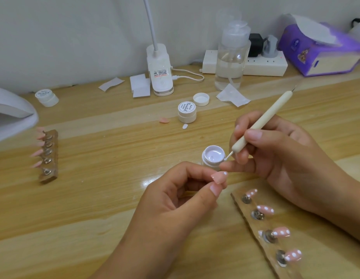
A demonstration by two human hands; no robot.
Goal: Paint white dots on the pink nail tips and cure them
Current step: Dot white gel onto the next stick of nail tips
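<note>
Now left fingers (215, 190) pinch nail tip (219, 177); right fingers (255, 135) grip dotting pen (271, 111).

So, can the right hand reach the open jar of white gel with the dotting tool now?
Probably yes: the right hand holds the dotting tool, its tip beside the open gel jar, nothing between them.

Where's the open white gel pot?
Head view, right of centre: the open pot stands just beyond the left hand, by the tip of the dotting tool.
</note>
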